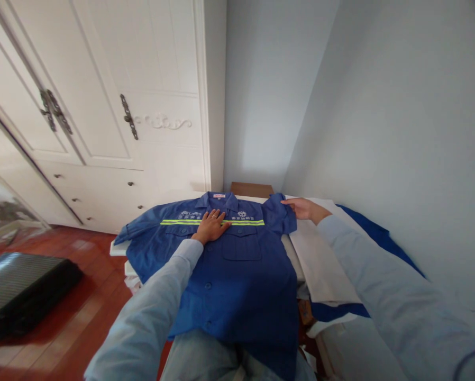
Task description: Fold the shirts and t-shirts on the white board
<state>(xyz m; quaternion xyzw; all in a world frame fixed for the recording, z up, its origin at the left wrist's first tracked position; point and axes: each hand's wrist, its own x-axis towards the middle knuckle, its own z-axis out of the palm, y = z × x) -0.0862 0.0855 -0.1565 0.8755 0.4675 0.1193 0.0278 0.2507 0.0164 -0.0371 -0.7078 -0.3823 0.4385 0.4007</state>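
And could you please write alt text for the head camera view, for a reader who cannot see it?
A blue shirt with a yellow-green stripe lies spread out, front side up; the person's left hand rests flat below its collar and the right hand grips a sleeve. Behind are a white wardrobe and pale walls.

White panelled wardrobe (170, 58) with dark metal handles (129, 117), left of pale grey-blue walls (400, 106). Glossy reddish floor (102, 254), probably wood; far left blurred.
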